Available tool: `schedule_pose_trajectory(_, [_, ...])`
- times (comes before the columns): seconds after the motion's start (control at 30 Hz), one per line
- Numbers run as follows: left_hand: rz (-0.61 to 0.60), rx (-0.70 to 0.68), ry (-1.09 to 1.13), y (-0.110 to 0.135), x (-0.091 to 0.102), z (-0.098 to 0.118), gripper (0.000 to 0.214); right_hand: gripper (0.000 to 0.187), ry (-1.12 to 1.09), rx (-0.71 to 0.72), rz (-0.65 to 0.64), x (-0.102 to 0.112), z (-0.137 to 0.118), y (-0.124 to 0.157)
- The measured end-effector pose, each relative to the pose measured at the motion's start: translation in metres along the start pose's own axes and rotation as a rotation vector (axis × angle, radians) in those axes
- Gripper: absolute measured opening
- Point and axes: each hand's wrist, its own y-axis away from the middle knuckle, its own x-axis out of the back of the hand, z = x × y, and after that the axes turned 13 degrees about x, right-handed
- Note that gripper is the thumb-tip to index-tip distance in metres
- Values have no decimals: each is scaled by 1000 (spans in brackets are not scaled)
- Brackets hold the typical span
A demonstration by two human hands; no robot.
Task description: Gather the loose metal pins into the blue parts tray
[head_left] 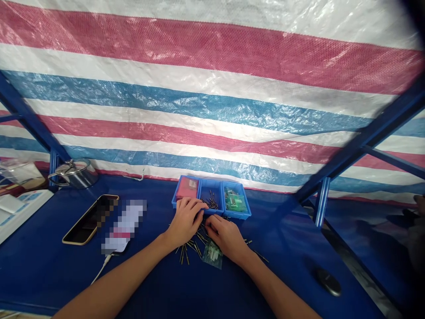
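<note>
My left hand (186, 220) is at the front edge of a row of small blue bins, fingers bent and closed over the rim between the left and middle bins. What lies under its fingertips is hidden. My right hand (227, 233) is curled with fingertips pinched together, just in front of the middle bin; I cannot make out what is in them. Thin dark-and-gold rods like drill bits (185, 253) lie scattered below both hands. More of them are in the middle bin (206, 186). Beside my right wrist is a small clear bag (212, 256) with pale pieces inside.
The left bin (175, 195) holds something pink, the right bin (247, 212) green-looking packets. To the left lie a dark phone (86, 223), a lit phone (124, 226) with a white cable, and a metal pot (79, 175). A computer mouse (328, 281) is at the right. Blue frame bars (372, 128) slant up.
</note>
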Motion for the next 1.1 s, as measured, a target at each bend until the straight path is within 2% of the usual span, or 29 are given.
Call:
schedule_pose_trajectory(0.13, [2,6,2,0,1,1,24,11,11,-38,-14,2,-3,-1])
schedule_pose_trajectory(0.27, [2,1,1,0,2,2,24,2,-17,-32,-6,4,-6,-1])
schedule_pose_trajectory(0.37, [5,2,-9,0,2,2,24,10,-10,3,-18,5,-7,-1])
schedule_pose_trajectory(0.53, [6,3,-13,0,1,1,24,9,18,31,-68,6,-5,-1])
schedule_pose_trajectory(0.73, [9,4,-9,-1,0,1,24,5,-14,-37,-43,3,-4,-1])
schedule_pose_trajectory(1.1, [9,4,-12,-1,2,3,24,12,-68,-75,-17,-1,-3,-1])
